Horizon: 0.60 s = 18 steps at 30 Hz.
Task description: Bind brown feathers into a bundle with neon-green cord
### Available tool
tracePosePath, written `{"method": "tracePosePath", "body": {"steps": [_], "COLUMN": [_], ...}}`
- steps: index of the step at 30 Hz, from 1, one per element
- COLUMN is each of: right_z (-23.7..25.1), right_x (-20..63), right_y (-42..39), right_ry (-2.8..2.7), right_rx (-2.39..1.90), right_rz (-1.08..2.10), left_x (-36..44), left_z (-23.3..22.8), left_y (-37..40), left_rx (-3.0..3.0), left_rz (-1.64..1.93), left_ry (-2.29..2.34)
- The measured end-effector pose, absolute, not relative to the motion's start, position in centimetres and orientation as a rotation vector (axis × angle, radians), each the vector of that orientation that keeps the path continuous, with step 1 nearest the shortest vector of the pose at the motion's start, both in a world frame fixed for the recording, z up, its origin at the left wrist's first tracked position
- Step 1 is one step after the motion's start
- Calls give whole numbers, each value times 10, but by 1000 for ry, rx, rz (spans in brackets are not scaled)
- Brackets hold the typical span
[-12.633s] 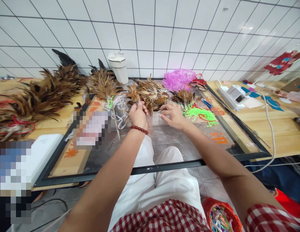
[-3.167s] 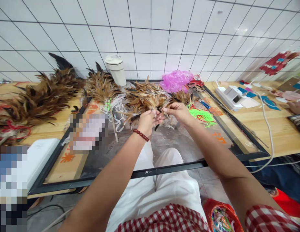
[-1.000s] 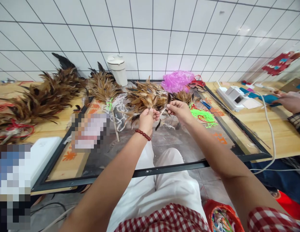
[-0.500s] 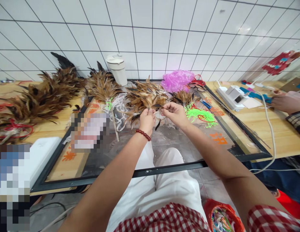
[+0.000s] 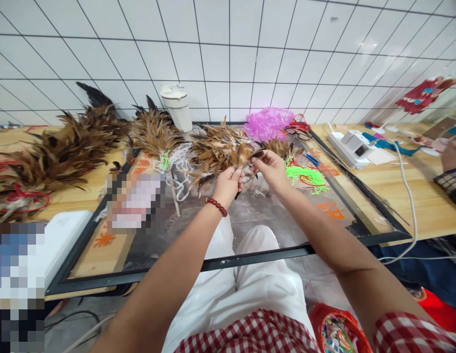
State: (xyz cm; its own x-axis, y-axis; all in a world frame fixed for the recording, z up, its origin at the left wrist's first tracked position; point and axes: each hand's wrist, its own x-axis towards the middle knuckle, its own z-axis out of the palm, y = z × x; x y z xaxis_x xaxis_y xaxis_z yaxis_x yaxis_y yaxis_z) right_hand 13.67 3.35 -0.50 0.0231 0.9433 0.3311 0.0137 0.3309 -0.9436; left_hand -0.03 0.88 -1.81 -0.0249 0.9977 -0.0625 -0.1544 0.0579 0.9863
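My left hand [image 5: 228, 185], a beaded bracelet at its wrist, is closed on a small bunch of brown feathers [image 5: 242, 156] that stands up from the fingers. Close beside it on the right, my right hand [image 5: 274, 170] pinches a dark feather [image 5: 258, 154] between thumb and fingertips. Both hands are over the glass in front of a pile of brown feathers [image 5: 215, 147]. To the left lies a feather bundle [image 5: 154, 130] tied in bright green on a thin stick [image 5: 174, 191]. The quills inside my left hand are hidden.
A black-framed glass panel [image 5: 257, 256] covers the table. Around it are a white cup [image 5: 178, 108], pink plastic [image 5: 268, 123], green cord [image 5: 307, 177], blue-handled tool [image 5: 312, 159], a power strip [image 5: 347, 149] and a large feather bundle [image 5: 71, 142]. Another person's hand [image 5: 453, 154] is at right.
The feathers in my left hand now stand more upright, and that hand has shifted slightly right. My right hand moved slightly too and now shows a dark feather. The other person's hand moved right.
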Motion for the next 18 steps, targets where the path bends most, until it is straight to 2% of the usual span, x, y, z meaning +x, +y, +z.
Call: {"method": "tracePosePath", "body": {"steps": [5,8,11,15,18], "right_z": [-11,-8,2,12,13], "right_x": [154,157,154,154,157], "right_y": [47,46,38,25,22], "right_ry": [-1396,-1420,-1475,-1581,-1594], "right_rx": [-1138,-1163,-1060,-850,-783], "right_rz": [772,803,1080,1561,1619], "left_x": [1,-1,-4,-8,-10], "left_z": [-9,-7,-3,2,2], "left_y": [8,6,2,-4,-7], "left_rx": [966,944,894,872,857], "left_rz": [1362,1397,1268,922,797], "left_ry": [1104,1053,888,662,569]}}
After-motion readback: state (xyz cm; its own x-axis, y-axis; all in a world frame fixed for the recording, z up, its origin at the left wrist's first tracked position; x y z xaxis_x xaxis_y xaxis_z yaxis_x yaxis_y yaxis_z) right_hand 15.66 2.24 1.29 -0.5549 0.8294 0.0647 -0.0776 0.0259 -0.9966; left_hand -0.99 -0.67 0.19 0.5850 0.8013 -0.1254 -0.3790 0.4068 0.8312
